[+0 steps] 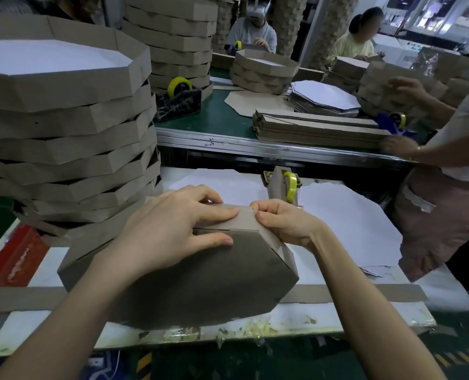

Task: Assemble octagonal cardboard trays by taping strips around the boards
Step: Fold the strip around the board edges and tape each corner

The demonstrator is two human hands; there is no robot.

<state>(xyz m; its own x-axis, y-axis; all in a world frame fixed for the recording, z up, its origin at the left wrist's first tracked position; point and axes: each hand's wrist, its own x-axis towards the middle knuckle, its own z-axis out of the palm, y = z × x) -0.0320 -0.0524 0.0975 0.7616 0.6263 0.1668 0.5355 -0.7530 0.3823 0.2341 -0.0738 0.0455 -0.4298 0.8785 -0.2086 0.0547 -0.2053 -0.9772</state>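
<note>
Octagonal tray [200, 281], brown underside up, tilted on the white table [365, 311]; left hand [170, 231] spread flat, straight fingers pressing its side strip [244, 219]; right hand [285, 223] pinches that strip at the far corner; tape dispenser [285, 187] just behind
</note>
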